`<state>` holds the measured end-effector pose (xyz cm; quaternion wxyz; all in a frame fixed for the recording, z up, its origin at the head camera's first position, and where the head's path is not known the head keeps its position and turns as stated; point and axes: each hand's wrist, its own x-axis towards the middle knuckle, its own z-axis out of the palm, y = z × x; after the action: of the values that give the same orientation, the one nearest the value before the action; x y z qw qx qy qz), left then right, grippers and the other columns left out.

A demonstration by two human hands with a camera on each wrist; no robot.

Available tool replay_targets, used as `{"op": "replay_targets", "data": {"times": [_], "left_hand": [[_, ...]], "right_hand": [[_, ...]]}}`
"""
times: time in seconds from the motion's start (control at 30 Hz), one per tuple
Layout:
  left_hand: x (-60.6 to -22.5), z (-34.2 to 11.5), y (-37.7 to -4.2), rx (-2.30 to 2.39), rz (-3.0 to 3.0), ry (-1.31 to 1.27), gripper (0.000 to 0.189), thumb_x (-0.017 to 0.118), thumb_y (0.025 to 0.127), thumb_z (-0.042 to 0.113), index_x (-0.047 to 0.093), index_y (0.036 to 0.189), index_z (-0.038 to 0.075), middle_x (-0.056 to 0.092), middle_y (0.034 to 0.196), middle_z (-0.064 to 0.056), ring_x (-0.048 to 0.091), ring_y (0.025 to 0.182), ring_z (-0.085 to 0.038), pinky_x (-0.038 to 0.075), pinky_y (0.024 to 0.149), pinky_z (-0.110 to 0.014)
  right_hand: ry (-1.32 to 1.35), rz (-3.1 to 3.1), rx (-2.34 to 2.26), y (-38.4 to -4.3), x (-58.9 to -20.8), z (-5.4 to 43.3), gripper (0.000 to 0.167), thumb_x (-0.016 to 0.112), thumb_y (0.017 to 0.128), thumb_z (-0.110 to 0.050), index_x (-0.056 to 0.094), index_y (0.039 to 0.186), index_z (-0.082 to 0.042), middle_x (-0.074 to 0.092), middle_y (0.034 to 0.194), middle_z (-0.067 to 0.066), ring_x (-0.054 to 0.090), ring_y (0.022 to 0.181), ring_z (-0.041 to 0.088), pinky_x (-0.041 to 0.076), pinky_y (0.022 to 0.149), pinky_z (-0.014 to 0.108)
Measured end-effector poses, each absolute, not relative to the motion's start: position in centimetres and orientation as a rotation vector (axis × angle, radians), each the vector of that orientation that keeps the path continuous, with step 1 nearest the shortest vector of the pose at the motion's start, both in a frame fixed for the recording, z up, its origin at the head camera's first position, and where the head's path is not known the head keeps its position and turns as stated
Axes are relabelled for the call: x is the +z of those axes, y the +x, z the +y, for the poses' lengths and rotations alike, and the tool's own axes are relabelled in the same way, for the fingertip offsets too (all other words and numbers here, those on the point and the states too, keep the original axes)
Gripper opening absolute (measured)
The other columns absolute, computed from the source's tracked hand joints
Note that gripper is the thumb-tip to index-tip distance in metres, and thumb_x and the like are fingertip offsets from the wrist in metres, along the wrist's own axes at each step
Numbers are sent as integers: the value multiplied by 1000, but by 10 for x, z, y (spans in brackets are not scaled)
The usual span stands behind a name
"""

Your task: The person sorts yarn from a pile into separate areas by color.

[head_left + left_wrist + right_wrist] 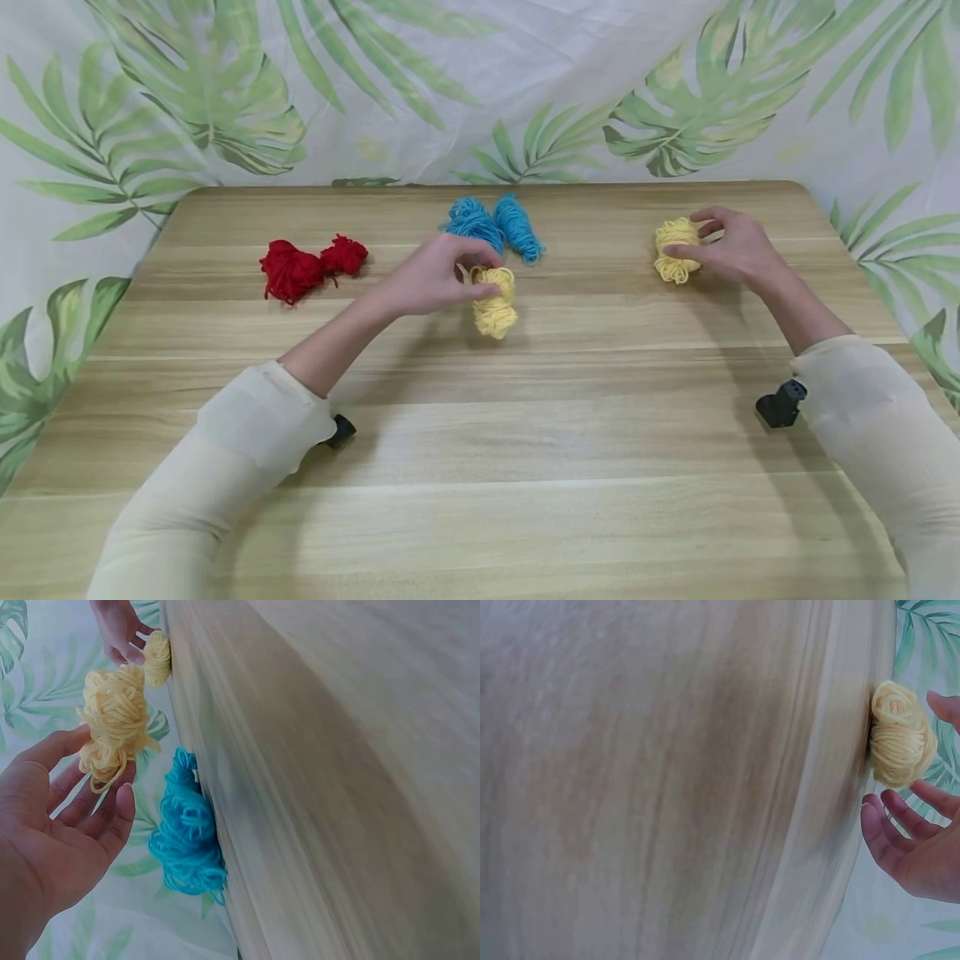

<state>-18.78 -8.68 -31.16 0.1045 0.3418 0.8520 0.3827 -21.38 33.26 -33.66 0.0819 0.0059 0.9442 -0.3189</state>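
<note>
My left hand (435, 279) pinches a small bundle of yellow yarn (495, 310) between thumb and fingers, holding it just above the table. In the left wrist view that yellow yarn (116, 720) hangs from the fingertips, with a loose loop at its lower end. Over on the right, a second yellow yarn bundle (677, 250) rests on the table. Around it my right hand (738, 250) is spread. The right wrist view shows the thumb apart from this yarn (900, 739) and a fingertip at its lower edge.
Two blue yarn bundles (517, 229) lie at the back middle, just beyond my left hand. Red yarn (292, 271) in two clumps lies to the left. A leaf-patterned cloth (555, 75) hangs behind the wooden table (570, 517).
</note>
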Motion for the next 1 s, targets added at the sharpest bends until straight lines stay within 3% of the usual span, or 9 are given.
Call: {"op": "replay_targets", "data": {"times": [0.47,1.0], "left_hand": [[-312,-59,-195,1218,2476,1057,23,80,92,11,74,111,1,74,104,-9,63,87,-21,52,69,-29],[-314,-26,-205,1210,2503,1004,22,80,92,12,75,109,0,74,103,-11,64,77,-18,52,74,-25]], "right_hand": [[40,2811,-990,-211,-338,335,88,75,92,-51,41,151,5,49,141,33,49,126,48,43,99,57],[28,2807,-991,-213,-337,336,86,73,93,-49,41,152,4,49,141,33,50,127,49,42,101,59]]}}
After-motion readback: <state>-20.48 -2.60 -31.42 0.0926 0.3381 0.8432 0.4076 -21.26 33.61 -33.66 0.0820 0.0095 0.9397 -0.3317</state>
